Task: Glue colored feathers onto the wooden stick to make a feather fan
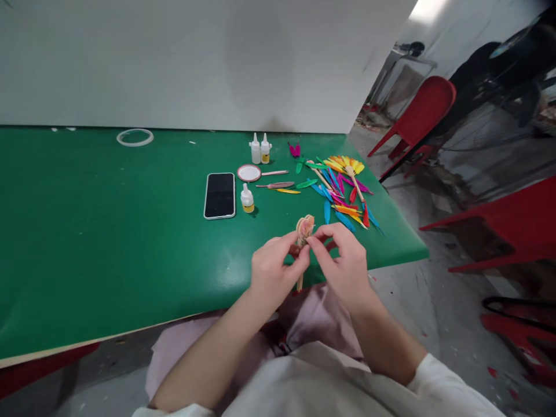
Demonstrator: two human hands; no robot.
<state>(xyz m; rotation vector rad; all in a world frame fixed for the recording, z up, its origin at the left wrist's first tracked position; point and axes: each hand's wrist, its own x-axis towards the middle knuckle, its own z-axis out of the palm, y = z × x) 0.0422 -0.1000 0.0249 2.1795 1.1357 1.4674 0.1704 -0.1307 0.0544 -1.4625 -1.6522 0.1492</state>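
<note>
My left hand is closed round a small wooden-handled piece with a rounded, pinkish head and a pale rim. Its stick points down below my fingers, near the table's front edge. At the right side of that head, my right hand pinches with thumb and forefinger; whatever lies between those fingertips is too small to make out. Just beyond my hands a pile of loose coloured feathers spreads over the green table. A yellow-and-orange feather fan with a wooden handle lies at its far end.
A phone lies left of a small glue bottle. Two more white bottles stand behind a round white dish. A clear ring rests near the grey wall. Red chairs stand to the right.
</note>
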